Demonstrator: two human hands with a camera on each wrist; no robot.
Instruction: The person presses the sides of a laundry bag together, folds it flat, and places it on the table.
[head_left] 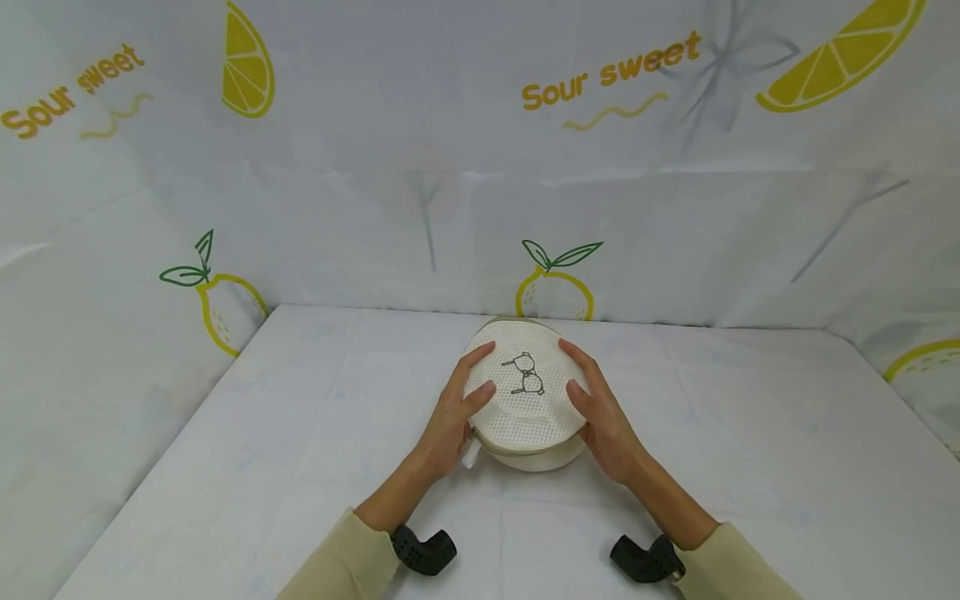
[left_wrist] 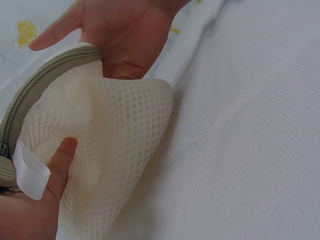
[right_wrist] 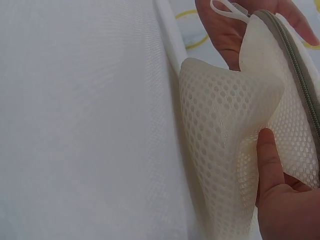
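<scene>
A round cream mesh laundry bag (head_left: 532, 421) with a black line drawing of a bra on its top sits on the white table. My left hand (head_left: 450, 412) grips its left side and my right hand (head_left: 611, 421) its right side, both thumbs over the top face. A grey-green zipper (left_wrist: 27, 87) runs around the rim in the left wrist view. Beside my left fingers hangs a white fabric tab (left_wrist: 31, 172). The honeycomb mesh side wall (right_wrist: 215, 110) caves in near my right thumb in the right wrist view. The bag's underside is hidden.
A white cloth covers the table (head_left: 315, 442). Behind it rises a white sheet (head_left: 360, 225) printed with lemons and "Sour sweet" lettering. Black curved pieces (head_left: 425, 552) sit at both wrists, next to the beige sleeves (head_left: 345, 558).
</scene>
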